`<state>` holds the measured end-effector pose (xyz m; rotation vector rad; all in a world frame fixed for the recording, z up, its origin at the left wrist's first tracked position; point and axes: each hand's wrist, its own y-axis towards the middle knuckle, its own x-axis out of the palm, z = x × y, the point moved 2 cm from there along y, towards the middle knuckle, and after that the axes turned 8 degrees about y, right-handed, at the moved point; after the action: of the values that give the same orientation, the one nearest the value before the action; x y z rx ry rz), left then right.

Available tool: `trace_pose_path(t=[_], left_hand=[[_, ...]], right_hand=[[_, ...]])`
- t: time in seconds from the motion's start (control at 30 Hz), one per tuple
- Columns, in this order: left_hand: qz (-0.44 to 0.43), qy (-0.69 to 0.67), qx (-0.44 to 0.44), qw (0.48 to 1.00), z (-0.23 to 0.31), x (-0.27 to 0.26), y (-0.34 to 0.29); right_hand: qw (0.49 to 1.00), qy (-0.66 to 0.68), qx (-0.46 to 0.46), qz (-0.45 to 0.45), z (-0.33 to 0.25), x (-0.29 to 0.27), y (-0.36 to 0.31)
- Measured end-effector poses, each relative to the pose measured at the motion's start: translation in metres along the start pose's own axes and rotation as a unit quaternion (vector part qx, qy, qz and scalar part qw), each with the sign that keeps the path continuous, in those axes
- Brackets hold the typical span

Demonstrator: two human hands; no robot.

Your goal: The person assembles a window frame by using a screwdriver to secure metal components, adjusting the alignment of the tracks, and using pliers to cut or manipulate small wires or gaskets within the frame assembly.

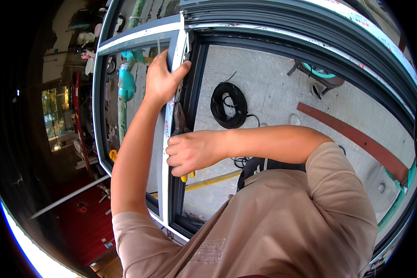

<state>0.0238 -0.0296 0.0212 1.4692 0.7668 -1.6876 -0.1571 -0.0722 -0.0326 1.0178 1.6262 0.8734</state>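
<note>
A dark grey window frame (200, 74) with white protective film lies in front of me, split by a middle bar (170, 106). My left hand (164, 76) is closed round the upper part of this bar, thumb on its right side and fingers toward its left. Lower down, my right hand (194, 150) is wrapped round a hand tool that looks like pliers (180, 119). Its dark metal head points up along the bar's right edge, and yellow handle ends show below my fist. The tips of the jaws are hard to make out against the dark frame.
Through the frame opening, a coil of black strip (229, 105) lies on the concrete floor. A reddish-brown strip (354, 139) is at the right, and a dark stool-like object (319, 74) stands beyond. Several frame profiles (282, 21) are stacked along the far side.
</note>
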Motion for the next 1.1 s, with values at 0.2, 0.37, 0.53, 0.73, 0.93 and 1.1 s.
trace_pose_path(t=[0.2, 0.37, 0.53, 0.73, 0.93, 1.1], left_hand=[[0.019, 0.154, -0.013, 0.988, 0.019, -0.001, -0.016], [0.004, 0.192, -0.010, 0.981, 0.028, -0.005, -0.022], [-0.007, 0.242, 0.001, 0.970, 0.030, -0.006, -0.021], [0.001, 0.257, -0.001, 0.966, 0.031, -0.002, -0.023], [0.017, 0.239, -0.027, 0.971, 0.028, 0.006, -0.028], [0.022, 0.225, -0.053, 0.973, 0.032, 0.005, -0.030]], right_hand=[[0.999, -0.030, -0.010, 0.032, 0.001, 0.012, -0.007], [0.997, -0.039, -0.022, 0.068, 0.000, 0.021, -0.008], [0.993, -0.036, -0.029, 0.110, 0.003, 0.025, -0.006], [0.993, -0.017, -0.017, 0.117, 0.001, 0.023, -0.002], [0.992, -0.038, -0.016, 0.116, -0.003, 0.027, -0.003], [0.992, -0.044, -0.022, 0.115, -0.002, 0.032, -0.004]])
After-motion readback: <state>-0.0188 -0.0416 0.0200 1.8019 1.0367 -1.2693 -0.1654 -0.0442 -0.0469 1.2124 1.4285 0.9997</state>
